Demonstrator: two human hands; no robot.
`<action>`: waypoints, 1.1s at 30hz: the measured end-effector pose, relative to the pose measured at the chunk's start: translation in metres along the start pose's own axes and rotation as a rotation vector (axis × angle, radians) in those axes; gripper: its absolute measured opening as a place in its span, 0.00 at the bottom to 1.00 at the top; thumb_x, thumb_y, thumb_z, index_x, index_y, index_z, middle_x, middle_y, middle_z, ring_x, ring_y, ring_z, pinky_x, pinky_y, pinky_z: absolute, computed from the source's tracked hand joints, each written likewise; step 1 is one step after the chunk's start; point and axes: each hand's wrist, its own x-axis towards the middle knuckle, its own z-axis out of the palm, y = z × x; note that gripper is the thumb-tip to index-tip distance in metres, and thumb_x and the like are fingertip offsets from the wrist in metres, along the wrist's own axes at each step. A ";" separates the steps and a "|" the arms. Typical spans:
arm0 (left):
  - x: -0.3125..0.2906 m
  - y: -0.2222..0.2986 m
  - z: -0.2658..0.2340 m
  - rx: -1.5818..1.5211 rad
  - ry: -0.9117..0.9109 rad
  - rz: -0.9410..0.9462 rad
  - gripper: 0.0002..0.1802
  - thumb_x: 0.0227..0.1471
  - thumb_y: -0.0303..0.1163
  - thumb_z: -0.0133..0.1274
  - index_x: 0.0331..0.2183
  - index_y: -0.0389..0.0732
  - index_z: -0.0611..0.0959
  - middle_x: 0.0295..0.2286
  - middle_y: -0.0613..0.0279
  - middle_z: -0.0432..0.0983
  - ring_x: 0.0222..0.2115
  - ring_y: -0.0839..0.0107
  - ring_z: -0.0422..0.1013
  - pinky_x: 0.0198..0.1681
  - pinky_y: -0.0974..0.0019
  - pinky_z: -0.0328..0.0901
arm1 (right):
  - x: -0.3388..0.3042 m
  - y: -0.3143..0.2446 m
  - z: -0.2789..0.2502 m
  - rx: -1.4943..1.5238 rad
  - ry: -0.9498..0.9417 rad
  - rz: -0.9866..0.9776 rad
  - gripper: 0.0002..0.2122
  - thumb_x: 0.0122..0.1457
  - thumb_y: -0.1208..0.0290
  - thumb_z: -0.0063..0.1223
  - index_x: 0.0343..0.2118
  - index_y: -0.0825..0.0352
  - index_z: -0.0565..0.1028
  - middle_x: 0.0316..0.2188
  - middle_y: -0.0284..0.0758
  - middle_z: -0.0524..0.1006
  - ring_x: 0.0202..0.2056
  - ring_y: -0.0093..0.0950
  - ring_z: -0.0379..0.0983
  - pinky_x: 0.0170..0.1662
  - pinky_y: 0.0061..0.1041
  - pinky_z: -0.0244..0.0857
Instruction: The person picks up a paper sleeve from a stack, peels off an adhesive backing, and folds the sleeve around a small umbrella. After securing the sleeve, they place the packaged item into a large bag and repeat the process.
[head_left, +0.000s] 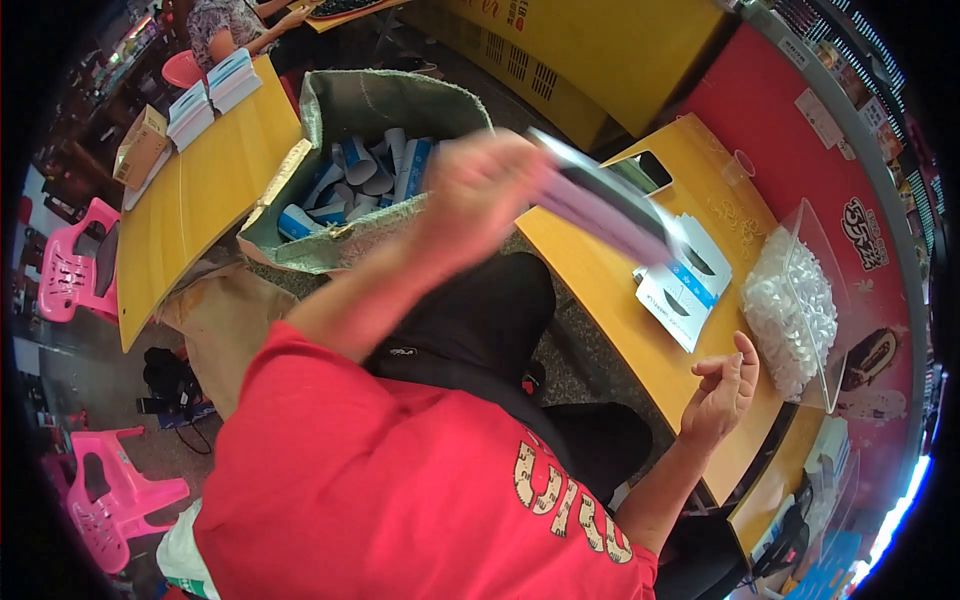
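My left hand [480,190], smeared by motion, is closed on the end of a flat printed sheet [605,205]. The sheet is blurred too, pale purple with a dark band, and slants over the yellow table [570,240]. Below its far end lies a small pile of white printed cards [685,290] with a blue stripe and dark blade-like shapes. My right hand [722,390] is over the table's near right part, empty, with fingers apart and partly bent. It is nearest to a clear plastic bin [822,375] full of white curled pieces [790,310].
A big green sack [320,110] holds several rolled blue-and-white papers [355,160]. On the table are a dark phone [640,172] and a clear cup [738,168]. Another yellow table [215,190] bears paper stacks [205,105]. Pink stools [75,260] stand left. A person [225,25] sits beyond.
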 end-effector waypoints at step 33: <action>0.044 -0.062 0.144 0.169 -0.382 0.364 0.07 0.48 0.29 0.41 0.23 0.37 0.70 0.19 0.57 0.70 0.18 0.68 0.69 0.18 0.71 0.63 | -0.049 0.008 -0.056 -0.127 0.028 0.220 0.07 0.52 0.80 0.40 0.34 0.72 0.68 0.18 0.32 0.69 0.22 0.18 0.65 0.29 0.14 0.59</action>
